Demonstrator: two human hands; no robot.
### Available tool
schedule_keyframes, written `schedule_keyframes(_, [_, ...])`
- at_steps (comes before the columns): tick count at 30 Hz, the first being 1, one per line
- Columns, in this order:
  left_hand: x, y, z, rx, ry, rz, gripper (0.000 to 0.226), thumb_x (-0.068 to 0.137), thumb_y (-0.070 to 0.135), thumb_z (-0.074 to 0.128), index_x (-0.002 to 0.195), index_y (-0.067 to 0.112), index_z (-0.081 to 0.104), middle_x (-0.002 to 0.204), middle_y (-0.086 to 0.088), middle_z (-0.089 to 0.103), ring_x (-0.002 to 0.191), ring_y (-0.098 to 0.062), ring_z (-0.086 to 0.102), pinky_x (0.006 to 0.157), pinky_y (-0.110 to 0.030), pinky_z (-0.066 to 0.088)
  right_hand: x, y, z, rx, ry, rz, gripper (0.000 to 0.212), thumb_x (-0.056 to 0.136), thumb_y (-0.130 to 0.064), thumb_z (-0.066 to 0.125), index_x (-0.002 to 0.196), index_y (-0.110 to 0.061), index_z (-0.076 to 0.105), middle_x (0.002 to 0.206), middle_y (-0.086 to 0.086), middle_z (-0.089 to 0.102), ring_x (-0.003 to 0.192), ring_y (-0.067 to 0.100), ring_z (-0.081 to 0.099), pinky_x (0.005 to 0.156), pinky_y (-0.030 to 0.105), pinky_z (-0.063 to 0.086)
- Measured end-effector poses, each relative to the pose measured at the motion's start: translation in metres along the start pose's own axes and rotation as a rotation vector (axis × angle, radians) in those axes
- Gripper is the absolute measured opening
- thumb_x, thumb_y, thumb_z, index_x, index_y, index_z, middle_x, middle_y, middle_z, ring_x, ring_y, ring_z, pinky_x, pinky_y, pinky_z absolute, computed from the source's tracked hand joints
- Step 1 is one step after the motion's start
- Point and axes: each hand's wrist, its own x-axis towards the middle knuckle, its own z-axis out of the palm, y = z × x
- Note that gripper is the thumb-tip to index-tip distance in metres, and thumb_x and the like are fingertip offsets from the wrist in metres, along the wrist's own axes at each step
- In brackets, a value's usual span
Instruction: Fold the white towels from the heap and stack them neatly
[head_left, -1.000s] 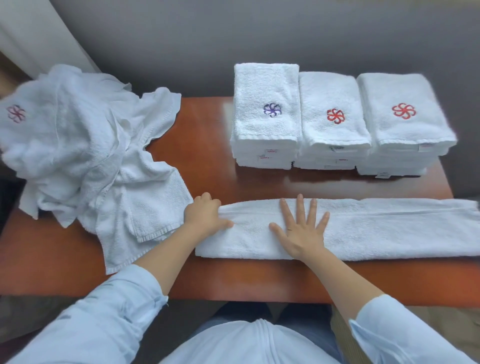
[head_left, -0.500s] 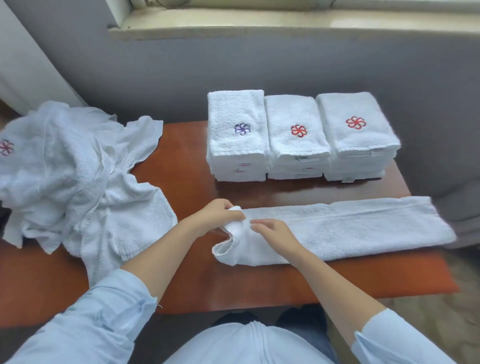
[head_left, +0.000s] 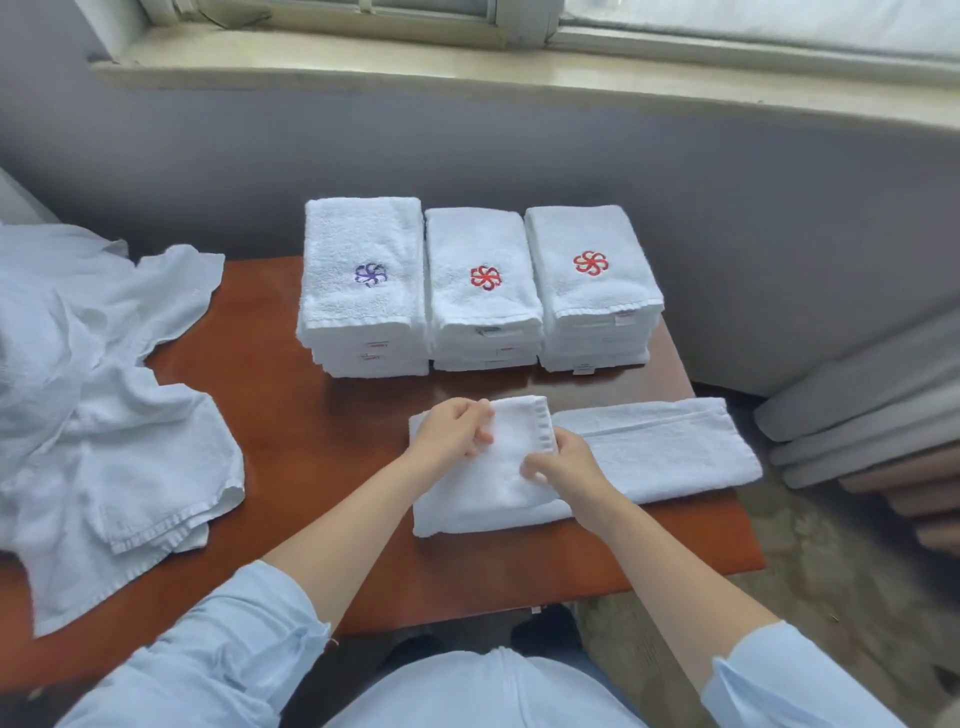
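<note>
I have the long towel (head_left: 660, 452) lying on the desk (head_left: 311, 415) just in front of the folded stacks (head_left: 483, 291). My left hand (head_left: 452, 431) and right hand (head_left: 563, 462) each pinch its turned-over end, grip tight on cloth, to land the hem square, I reckon. The heap (head_left: 104, 415) sits left of the stacks.

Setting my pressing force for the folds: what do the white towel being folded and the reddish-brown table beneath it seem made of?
White towel being folded: probably cotton terry, matte, with nubby loops and a flat woven band near the hem. Reddish-brown table: glossy, likely varnished wood or veneer, since it dimly mirrors the towel stacks.
</note>
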Motion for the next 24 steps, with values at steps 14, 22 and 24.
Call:
schedule_keyframes(14, [-0.008,-0.081,0.059,1.184,0.152,0.291,0.054,0.102,0.042,0.04,0.153,0.031,0.027,0.162,-0.001,0.018,0.151,-0.024,0.007,0.121,-0.043,-0.009,0.037,0.041,-0.06,-0.55,0.046,-0.088,0.063,0.085,-0.009,0.057,0.143,-0.029,0.04,0.085,-0.006,0.059,0.077,0.014,0.06,0.072,0.036,0.053])
schedule_keyframes(22, [0.006,-0.095,0.066,1.247,0.142,0.196,0.076,0.092,0.073,0.011,0.146,0.037,-0.028,0.156,0.001,-0.036,0.144,-0.029,-0.033,0.116,-0.051,-0.022,0.042,0.049,-0.067,-0.986,-0.087,-0.407,0.071,0.091,-0.031,0.055,0.154,-0.021,0.025,0.16,-0.003,0.027,0.146,0.016,0.027,0.114,0.034,0.031])
schedule_keyframes(24, [0.006,-0.096,0.066,1.254,0.146,0.181,0.077,0.087,0.076,0.004,0.143,0.038,-0.033,0.155,0.002,-0.039,0.143,-0.031,-0.035,0.115,-0.052,-0.023,0.045,0.051,-0.064,-1.151,-0.17,-0.354,0.076,0.096,-0.042,0.045,0.159,-0.022,0.006,0.166,0.0,0.003,0.152,0.017,0.004,0.12,0.037,0.014])
